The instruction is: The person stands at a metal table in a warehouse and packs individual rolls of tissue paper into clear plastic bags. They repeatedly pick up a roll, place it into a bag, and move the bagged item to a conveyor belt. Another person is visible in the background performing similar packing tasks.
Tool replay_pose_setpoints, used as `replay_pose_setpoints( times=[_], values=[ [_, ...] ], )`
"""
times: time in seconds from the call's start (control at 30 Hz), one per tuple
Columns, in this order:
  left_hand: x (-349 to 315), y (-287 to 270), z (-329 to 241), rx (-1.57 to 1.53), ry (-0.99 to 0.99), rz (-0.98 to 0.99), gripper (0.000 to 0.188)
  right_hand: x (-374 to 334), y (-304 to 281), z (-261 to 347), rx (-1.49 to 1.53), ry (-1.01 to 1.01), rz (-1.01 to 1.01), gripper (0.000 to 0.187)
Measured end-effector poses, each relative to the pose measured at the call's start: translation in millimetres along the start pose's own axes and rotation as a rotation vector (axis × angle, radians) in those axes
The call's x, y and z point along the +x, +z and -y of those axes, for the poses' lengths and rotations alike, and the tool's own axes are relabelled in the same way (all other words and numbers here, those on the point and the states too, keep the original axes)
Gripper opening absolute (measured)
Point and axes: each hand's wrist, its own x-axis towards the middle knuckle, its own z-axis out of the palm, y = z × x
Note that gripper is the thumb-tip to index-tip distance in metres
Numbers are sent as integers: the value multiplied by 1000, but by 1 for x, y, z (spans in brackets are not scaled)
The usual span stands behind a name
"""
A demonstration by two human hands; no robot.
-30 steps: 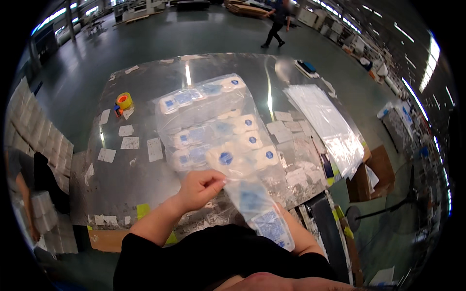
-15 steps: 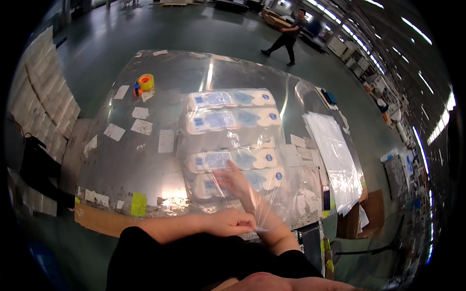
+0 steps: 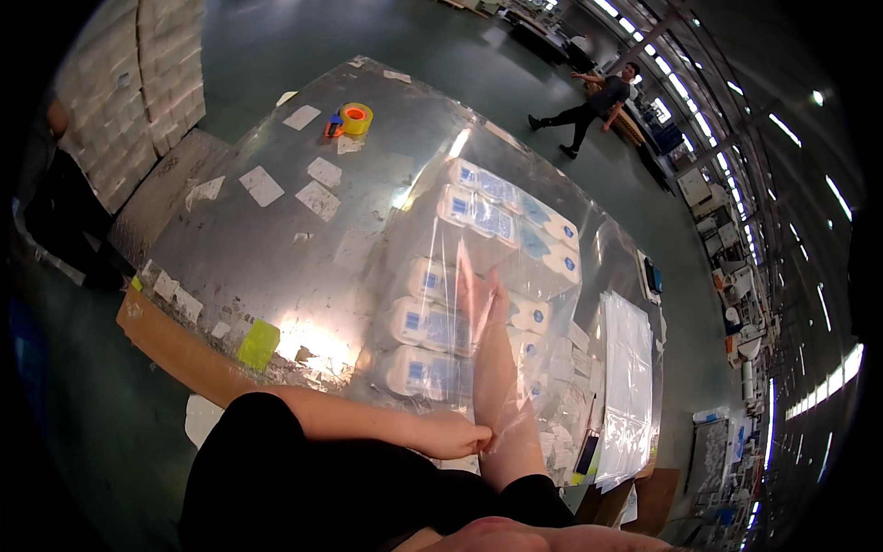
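A large clear plastic bag (image 3: 432, 241) lies on the metal-topped table (image 3: 221, 276), holding several white packs of paper rolls (image 3: 478, 212) with blue print. Deep inside the bag, under the film, is my right hand (image 3: 481, 293), its fingers stretched out by the packs; whether it touches them is hard to tell through the glare. At the near end my left hand (image 3: 460, 435) is closed on the bag's edge, beside my right forearm. The packs sit in rows, with a gap between the far ones and the near ones.
A yellow tape roll on a dispenser (image 3: 354, 120) sits at the far left among paper scraps (image 3: 262, 186). Flat clear bags (image 3: 625, 386) are stacked at the right, with a phone (image 3: 586, 454) nearby. Wrapped stacks (image 3: 138, 101) stand left; a person (image 3: 598, 103) walks beyond.
My right hand has reached farther into the bag, its fingers now pointing away. My left hand still grips the bag's edge. The view has turned, and the near packs look shifted.
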Motion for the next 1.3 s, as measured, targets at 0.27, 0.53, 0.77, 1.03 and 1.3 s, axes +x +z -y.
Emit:
replay_pose_setpoints(
  times=[0.27,0.53,0.77,1.03,1.3],
  values=[
    [9,-33,42,267,-249,-31,23,-59,12,30,-795,-252,-271,76],
    [20,-69,90,409,-378,-308,22,-225,-96,80,-1207,-985,-738,57],
    [33,-71,90,433,-336,-444,18,-320,-169,6,-1991,-873,-1338,61],
    [39,-71,95,580,-320,-521,15,-335,-155,-130,-2389,-349,-1121,49],
    [41,-66,99,593,-320,-520,15,-341,-161,-134,-2302,-406,-1158,47]
  ],
)
